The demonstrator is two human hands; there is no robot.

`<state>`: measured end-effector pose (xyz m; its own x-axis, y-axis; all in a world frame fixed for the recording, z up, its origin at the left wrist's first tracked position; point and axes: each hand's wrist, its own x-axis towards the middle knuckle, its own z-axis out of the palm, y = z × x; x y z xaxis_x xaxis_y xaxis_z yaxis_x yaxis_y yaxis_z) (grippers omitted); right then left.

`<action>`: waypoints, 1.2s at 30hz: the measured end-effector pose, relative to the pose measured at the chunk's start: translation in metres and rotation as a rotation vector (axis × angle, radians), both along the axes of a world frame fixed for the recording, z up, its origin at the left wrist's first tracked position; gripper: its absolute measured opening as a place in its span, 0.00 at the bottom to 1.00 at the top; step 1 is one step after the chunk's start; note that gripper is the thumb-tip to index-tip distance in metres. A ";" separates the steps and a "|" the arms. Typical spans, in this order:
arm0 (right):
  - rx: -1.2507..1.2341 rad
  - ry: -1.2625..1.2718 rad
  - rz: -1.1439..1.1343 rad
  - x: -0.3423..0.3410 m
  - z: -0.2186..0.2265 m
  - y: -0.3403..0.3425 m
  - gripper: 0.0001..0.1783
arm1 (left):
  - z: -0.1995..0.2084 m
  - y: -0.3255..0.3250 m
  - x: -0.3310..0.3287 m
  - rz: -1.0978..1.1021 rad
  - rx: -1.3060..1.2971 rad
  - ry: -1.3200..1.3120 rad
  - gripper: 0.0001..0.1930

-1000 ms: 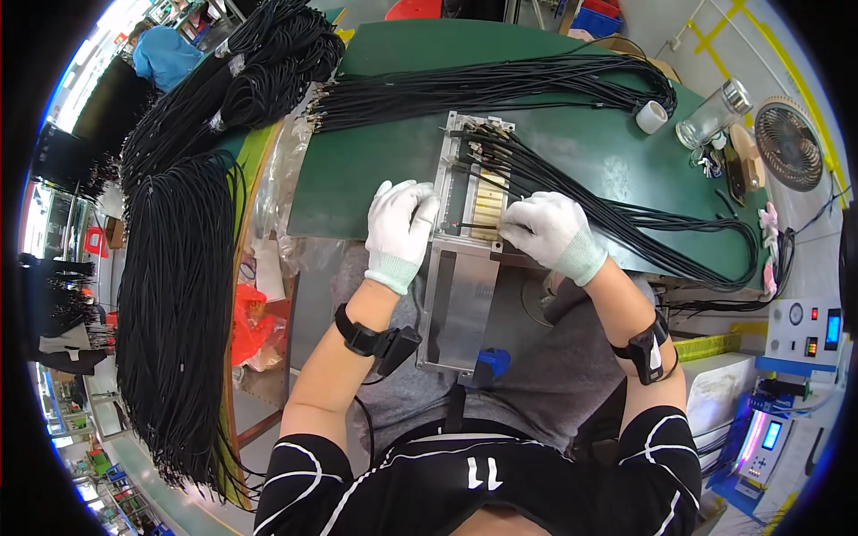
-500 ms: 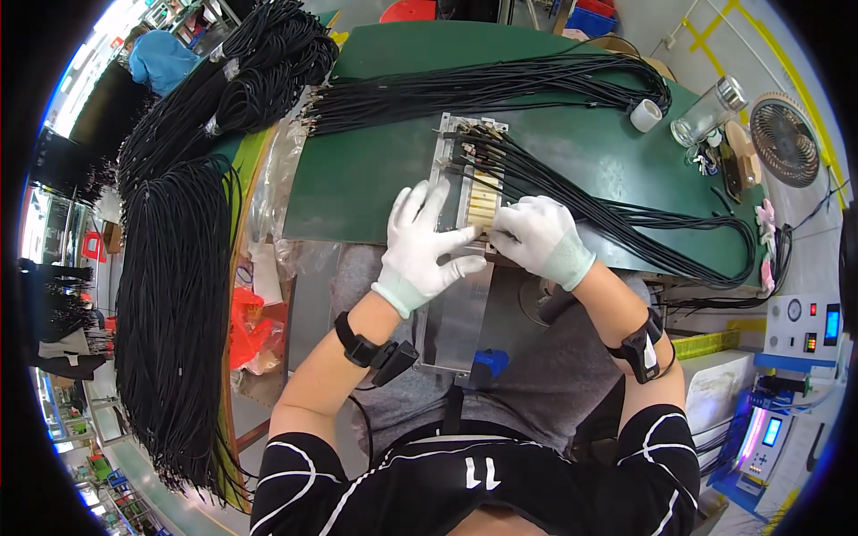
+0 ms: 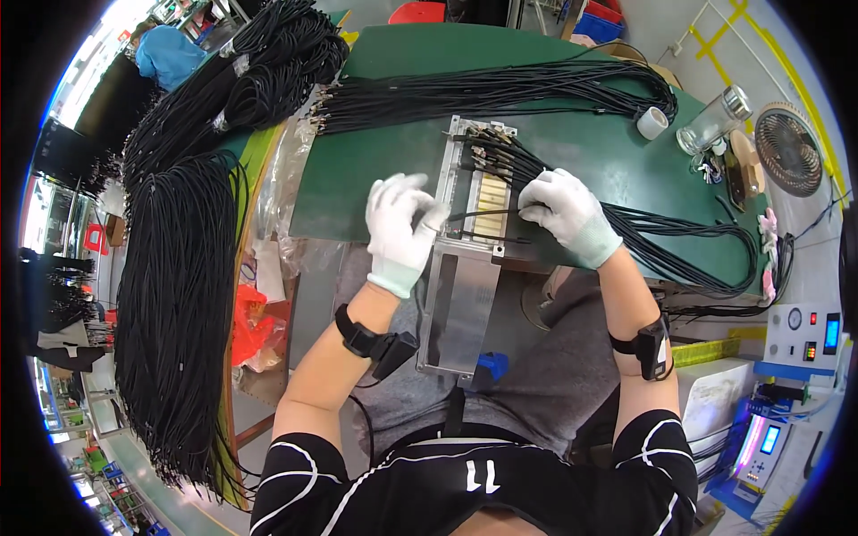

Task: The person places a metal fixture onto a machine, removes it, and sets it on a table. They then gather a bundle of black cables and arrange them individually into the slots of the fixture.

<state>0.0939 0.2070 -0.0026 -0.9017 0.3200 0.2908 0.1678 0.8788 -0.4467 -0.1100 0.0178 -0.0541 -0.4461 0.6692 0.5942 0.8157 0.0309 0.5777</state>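
Observation:
A short stretch of black cable (image 3: pixel 483 214) runs between my hands over a metal fixture with pale, slotted blocks (image 3: pixel 492 198). My left hand (image 3: pixel 399 230), in a white glove, is at the fixture's left edge; its thumb and a finger close at one end of the cable, the other fingers curled. On the right, my gloved right hand (image 3: pixel 567 213) pinches the cable's other side. Below it, another dark cable end (image 3: pixel 509 238) lies across the fixture's near edge. Several black cables with metal tips (image 3: pixel 500 161) rest on the fixture's far part and trail right.
The green table (image 3: pixel 393 165) carries a long cable bundle (image 3: pixel 483 89) at the back. A white roll (image 3: pixel 651 123), a glass bottle (image 3: pixel 715 121) and a fan (image 3: pixel 787 149) stand right. Thick cable bundles (image 3: pixel 179 313) hang at left. A metal plate (image 3: pixel 460 313) extends toward my lap.
My right hand has moved up and right, away from the fixture. My left hand has shifted slightly left and its fingers have curled. A cable now spans between them.

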 end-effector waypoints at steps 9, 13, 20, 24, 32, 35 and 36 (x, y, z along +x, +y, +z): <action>-0.090 -0.012 0.055 0.000 -0.003 0.006 0.07 | 0.007 0.001 0.008 -0.022 -0.040 0.037 0.15; 0.103 0.265 0.184 -0.023 0.004 -0.032 0.08 | 0.015 -0.001 0.011 -0.207 0.038 -0.059 0.15; -0.046 0.193 0.180 -0.016 -0.008 -0.024 0.09 | 0.004 -0.001 0.009 -0.180 0.117 -0.343 0.13; -0.027 0.137 0.078 -0.010 -0.005 -0.026 0.08 | 0.007 -0.002 0.007 -0.015 0.006 -0.100 0.12; 0.126 0.028 0.030 -0.004 -0.003 -0.026 0.05 | 0.004 0.004 0.007 0.044 -0.013 -0.148 0.09; 0.146 0.009 0.022 -0.003 -0.005 -0.023 0.05 | 0.000 0.002 0.002 0.022 -0.033 -0.098 0.09; 0.152 0.012 0.021 -0.003 -0.005 -0.023 0.05 | 0.000 0.002 0.002 0.011 -0.044 -0.073 0.10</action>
